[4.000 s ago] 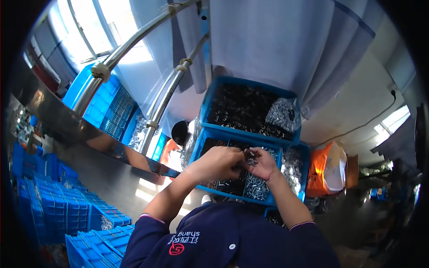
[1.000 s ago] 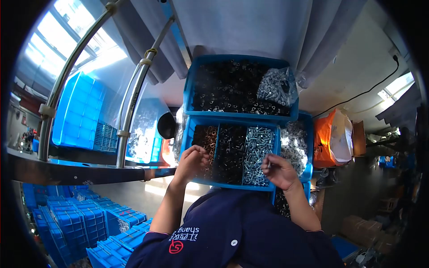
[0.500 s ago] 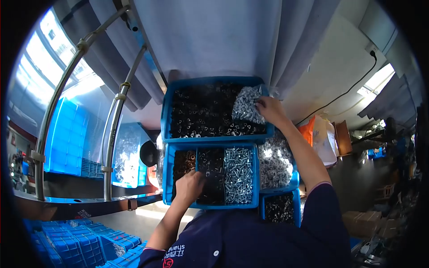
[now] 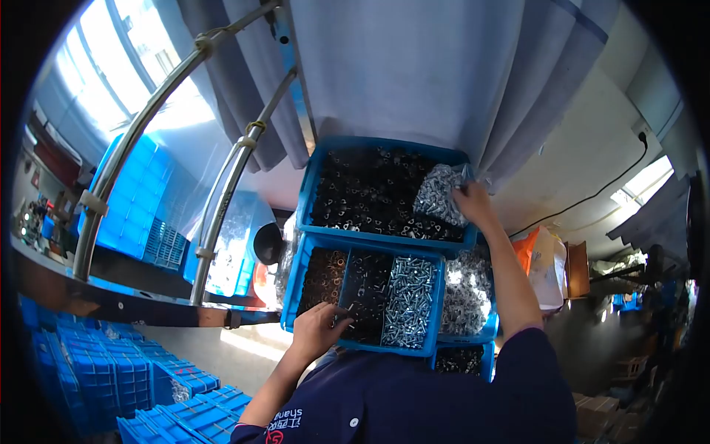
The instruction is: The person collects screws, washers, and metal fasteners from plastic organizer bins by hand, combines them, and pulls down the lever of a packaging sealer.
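Note:
My left hand [image 4: 318, 330] is over the front divided blue bin [image 4: 436, 311], near the divider between the copper-coloured rings [image 4: 324, 277] and the small black parts [image 4: 367, 285]. Its fingers are curled towards the thumb; what they hold, if anything, is too small to make out. Silver screws [image 4: 409, 300] fill the right compartment. My right hand [image 4: 473, 203] reaches to the far blue bin [image 4: 384, 235], fingers bent at the right edge of a heap of small silver parts [image 4: 441, 196]. Whatever is between those fingers is hidden. Around the heap lie many black clip-like parts [image 4: 362, 189].
Clear plastic with small parts [image 4: 466, 292] lies right of the divided bin. A smaller blue bin [image 4: 487, 361] stands in front of it. A metal tube frame [image 4: 229, 174] rises at left. Stacked blue crates [image 4: 96, 370] stand at lower left; a cardboard box [image 4: 577, 270] is at right.
The view has shifted, so the bins appear farther right. My left hand has drawn slightly back towards me, with its thumb more visible. My right hand stays at the silver heap.

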The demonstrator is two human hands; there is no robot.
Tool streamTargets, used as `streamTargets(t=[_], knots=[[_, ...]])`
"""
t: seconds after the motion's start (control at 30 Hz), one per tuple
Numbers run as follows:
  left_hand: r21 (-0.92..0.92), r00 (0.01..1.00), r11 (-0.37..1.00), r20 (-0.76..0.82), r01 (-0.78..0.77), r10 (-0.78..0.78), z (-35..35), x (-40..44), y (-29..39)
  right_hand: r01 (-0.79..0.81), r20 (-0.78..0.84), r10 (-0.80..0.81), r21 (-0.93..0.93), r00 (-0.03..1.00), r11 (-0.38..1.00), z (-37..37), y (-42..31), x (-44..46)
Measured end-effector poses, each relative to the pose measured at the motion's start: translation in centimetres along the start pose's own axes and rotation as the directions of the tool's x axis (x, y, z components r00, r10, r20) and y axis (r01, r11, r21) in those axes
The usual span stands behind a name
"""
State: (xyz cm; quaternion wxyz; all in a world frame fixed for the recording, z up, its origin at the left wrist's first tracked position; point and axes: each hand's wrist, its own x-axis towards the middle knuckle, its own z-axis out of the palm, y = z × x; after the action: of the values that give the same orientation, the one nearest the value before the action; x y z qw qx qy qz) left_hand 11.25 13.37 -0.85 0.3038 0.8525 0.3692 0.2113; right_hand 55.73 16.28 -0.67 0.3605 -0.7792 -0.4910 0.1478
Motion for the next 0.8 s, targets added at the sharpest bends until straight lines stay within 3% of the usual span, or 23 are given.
streamTargets(t=[0.03,0.07,0.13,0.23,0.3,0.33,0.37,0.4,0.5,0.63,0.67,0.7,0.73,0.77,0.8], knots=[[-0.030,0.999,0.999,0.025,0.038,-0.037,-0.3,-0.3,-0.1,-0.268,0.245,0.164,0.488,0.956,0.831,-0.9,-0.7,-1.3],[-0.065,0.998,0.997,0.032,0.047,-0.045,-0.4,-0.5,-0.1,-0.546,0.525,0.169,0.743,0.834,0.388,-1.3,-1.2,-2.1],[-0.132,0.997,0.989,0.050,0.066,-0.060,-0.7,-0.8,0.0,-0.597,0.583,0.139,0.754,0.800,0.273,0.5,-2.8,-2.7],[-0.087,0.994,0.996,0.113,0.000,0.010,-1.0,-0.9,0.8,-0.657,0.653,0.072,0.749,0.754,0.090,5.2,-6.5,-2.7],[-0.098,0.993,0.995,0.112,-0.030,0.041,-1.0,-1.0,1.4,-0.557,0.583,0.150,0.621,0.798,0.552,9.7,-5.7,0.3],[-0.097,0.993,0.995,0.108,-0.032,0.043,-1.1,-1.1,1.7,-0.339,0.470,0.102,0.453,0.877,0.825,11.8,-6.2,1.5],[-0.095,0.993,0.995,0.106,-0.033,0.043,-1.1,-1.2,1.9,-0.083,0.369,0.002,0.206,0.929,0.975,13.8,-6.9,2.5],[-0.128,0.996,0.991,0.080,-0.033,0.044,-1.0,-1.6,1.9,0.168,0.295,-0.137,-0.085,0.946,0.982,15.6,-7.3,3.3],[-0.084,0.995,0.994,0.077,0.063,-0.056,-1.7,-2.5,2.5,0.382,0.547,-0.192,-0.258,0.815,0.887,19.1,-6.1,5.6],[-0.072,0.996,0.993,0.011,0.091,-0.091,-3.0,-4.4,0.7,0.316,0.618,-0.146,-0.174,0.773,0.933,19.5,-4.6,6.5],[-0.070,0.996,0.993,-0.008,0.092,-0.093,-3.4,-4.8,0.3,0.445,0.510,-0.359,-0.052,0.782,0.894,19.7,-3.2,6.6],[-0.083,0.996,0.994,-0.033,0.078,-0.081,-3.6,-5.0,0.0,0.169,0.538,-0.238,0.175,0.809,0.970,18.5,-4.0,5.8],[-0.096,0.996,0.994,-0.058,0.060,-0.066,-3.8,-5.1,-0.4,-0.132,0.588,-0.122,0.370,0.800,0.920,15.5,-6.4,4.1],[-0.110,0.995,0.993,-0.083,0.039,-0.048,-3.8,-5.0,-0.7,-0.419,0.653,-0.022,0.512,0.757,0.750,12.8,-8.6,2.4],[-0.133,0.995,0.991,-0.098,-0.004,-0.009,-3.7,-4.6,-1.1,-0.520,0.675,-0.023,0.590,0.738,0.618,10.9,-10.2,0.5]])
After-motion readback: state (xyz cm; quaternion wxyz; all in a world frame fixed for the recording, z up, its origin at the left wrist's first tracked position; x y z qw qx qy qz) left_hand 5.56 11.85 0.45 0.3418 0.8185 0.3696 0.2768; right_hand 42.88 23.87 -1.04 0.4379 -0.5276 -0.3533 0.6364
